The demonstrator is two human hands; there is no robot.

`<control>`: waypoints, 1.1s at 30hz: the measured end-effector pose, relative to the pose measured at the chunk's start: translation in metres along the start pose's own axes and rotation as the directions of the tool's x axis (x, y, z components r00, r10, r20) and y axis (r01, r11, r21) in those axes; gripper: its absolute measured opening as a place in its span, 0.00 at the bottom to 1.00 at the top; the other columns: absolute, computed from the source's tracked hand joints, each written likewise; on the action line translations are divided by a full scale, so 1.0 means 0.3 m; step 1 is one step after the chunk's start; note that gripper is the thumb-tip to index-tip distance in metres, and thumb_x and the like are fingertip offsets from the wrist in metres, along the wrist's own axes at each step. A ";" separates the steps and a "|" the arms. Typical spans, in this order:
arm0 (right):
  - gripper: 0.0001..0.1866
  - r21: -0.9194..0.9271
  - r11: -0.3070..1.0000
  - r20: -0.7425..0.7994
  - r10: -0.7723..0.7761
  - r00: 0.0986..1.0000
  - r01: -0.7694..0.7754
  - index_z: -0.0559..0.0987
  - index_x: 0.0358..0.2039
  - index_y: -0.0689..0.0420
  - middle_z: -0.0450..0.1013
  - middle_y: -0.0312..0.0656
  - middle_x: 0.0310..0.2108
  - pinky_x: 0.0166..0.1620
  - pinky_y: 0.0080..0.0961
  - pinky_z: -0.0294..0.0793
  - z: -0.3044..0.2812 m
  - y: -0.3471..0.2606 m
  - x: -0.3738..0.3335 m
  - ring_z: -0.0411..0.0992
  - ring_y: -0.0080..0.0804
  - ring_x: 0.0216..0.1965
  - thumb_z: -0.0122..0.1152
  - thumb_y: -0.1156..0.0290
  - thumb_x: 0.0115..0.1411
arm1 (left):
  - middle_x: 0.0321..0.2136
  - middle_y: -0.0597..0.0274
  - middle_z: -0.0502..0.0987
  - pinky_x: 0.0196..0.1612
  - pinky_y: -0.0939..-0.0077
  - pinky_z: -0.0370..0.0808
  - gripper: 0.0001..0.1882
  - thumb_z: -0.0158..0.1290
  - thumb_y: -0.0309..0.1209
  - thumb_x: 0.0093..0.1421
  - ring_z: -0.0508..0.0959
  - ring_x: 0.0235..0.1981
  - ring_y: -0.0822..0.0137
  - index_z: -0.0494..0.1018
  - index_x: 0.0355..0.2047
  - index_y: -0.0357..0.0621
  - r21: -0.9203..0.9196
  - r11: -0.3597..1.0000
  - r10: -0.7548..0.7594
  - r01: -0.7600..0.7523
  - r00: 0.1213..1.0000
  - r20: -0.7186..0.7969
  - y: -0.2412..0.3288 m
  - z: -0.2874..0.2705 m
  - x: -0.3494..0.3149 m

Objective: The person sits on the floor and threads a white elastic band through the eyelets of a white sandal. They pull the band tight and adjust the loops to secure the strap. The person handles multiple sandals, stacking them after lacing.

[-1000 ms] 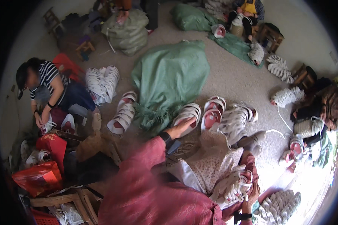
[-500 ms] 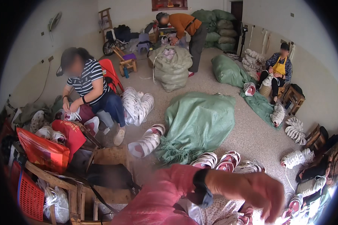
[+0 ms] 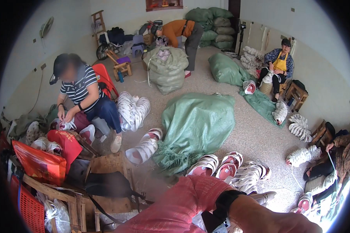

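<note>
My left arm, in a red-pink sleeve (image 3: 171,206) with a dark watch (image 3: 225,202) on the wrist, reaches across the lower edge toward the right. The back of my left hand (image 3: 274,221) shows at the bottom. Its fingers are cut off by the picture's edge, so what they hold, if anything, is hidden. Just beyond the arm stand rows of nested white shoes (image 3: 251,176) and two more rows with red insoles, one of them a shoe stack (image 3: 204,165). Pale cloth lies partly hidden under my wrist. My right hand does not show.
A green woven sack (image 3: 200,120) lies in mid-floor. At left, a seated person in stripes (image 3: 81,91) handles a white shoe near a wooden chair (image 3: 112,163). A person in orange (image 3: 179,31) bends behind a full sack (image 3: 167,73). Two others sit at right, one pulling a white cord (image 3: 332,161).
My left hand has moved down and right, partly out of the picture. The whole view has shifted a little. The person in orange bends lower; the one at the right edge shows more, a hand raised.
</note>
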State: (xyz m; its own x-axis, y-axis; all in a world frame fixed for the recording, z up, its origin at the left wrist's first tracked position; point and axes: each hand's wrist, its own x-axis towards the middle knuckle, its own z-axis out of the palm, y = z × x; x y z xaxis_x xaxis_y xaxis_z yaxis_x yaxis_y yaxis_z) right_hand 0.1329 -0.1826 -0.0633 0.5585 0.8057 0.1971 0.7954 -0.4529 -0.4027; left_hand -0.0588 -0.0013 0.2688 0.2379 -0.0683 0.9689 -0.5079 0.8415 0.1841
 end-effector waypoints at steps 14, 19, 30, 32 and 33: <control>0.16 0.112 0.976 0.032 0.183 0.983 -0.185 0.77 0.50 0.63 0.74 0.59 0.49 0.58 0.50 0.67 -0.221 -0.201 -0.066 0.69 0.58 0.55 0.53 0.67 0.67 | 0.68 0.39 0.51 0.71 0.52 0.49 0.51 0.64 0.48 0.53 0.50 0.70 0.44 0.50 0.70 0.45 0.084 -0.627 0.350 0.774 0.377 -0.858 0.859 -0.438 -0.914; 0.15 -0.018 0.998 -0.089 -0.063 0.994 0.062 0.78 0.49 0.63 0.75 0.57 0.47 0.57 0.50 0.68 -0.060 0.063 -0.151 0.70 0.60 0.53 0.52 0.69 0.67 | 0.69 0.41 0.49 0.71 0.54 0.52 0.56 0.65 0.51 0.51 0.50 0.70 0.42 0.46 0.72 0.49 -0.542 -0.506 0.773 0.671 0.074 -0.630 1.184 -0.194 -1.271; 0.16 0.365 0.894 0.044 0.264 0.964 -0.261 0.78 0.50 0.58 0.74 0.54 0.49 0.58 0.50 0.66 -0.070 -0.043 -0.109 0.68 0.60 0.54 0.51 0.66 0.67 | 0.37 0.50 0.83 0.47 0.56 0.74 0.26 0.63 0.49 0.50 0.81 0.41 0.55 0.82 0.40 0.39 -0.758 -0.409 0.410 0.508 -0.640 -0.650 1.189 0.376 -1.642; 0.14 0.441 0.867 0.056 0.234 0.971 -0.234 0.79 0.49 0.58 0.76 0.53 0.45 0.49 0.44 0.73 0.019 0.060 -0.114 0.73 0.53 0.46 0.53 0.68 0.66 | 0.37 0.57 0.83 0.43 0.58 0.73 0.24 0.63 0.49 0.53 0.80 0.37 0.59 0.82 0.40 0.40 -0.518 -0.728 0.080 0.449 -0.695 -0.715 1.189 0.372 -1.679; 0.13 0.462 0.858 0.045 0.229 0.972 -0.223 0.79 0.48 0.58 0.77 0.52 0.43 0.45 0.42 0.76 0.059 0.130 -0.122 0.76 0.49 0.42 0.53 0.69 0.66 | 0.37 0.48 0.80 0.43 0.56 0.75 0.33 0.62 0.48 0.52 0.80 0.39 0.55 0.74 0.51 0.36 -0.456 -0.775 -0.018 0.439 -0.735 -0.677 1.173 0.272 -1.648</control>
State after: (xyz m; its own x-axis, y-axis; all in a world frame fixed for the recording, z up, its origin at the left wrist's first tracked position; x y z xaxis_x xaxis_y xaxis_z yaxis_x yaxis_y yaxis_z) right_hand 0.1394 -0.2230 -0.1021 0.7144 0.6973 0.0592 0.4491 -0.3919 -0.8029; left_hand -0.4228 0.2849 -0.1320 0.3951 0.3981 -0.8279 0.8749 -0.4377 0.2071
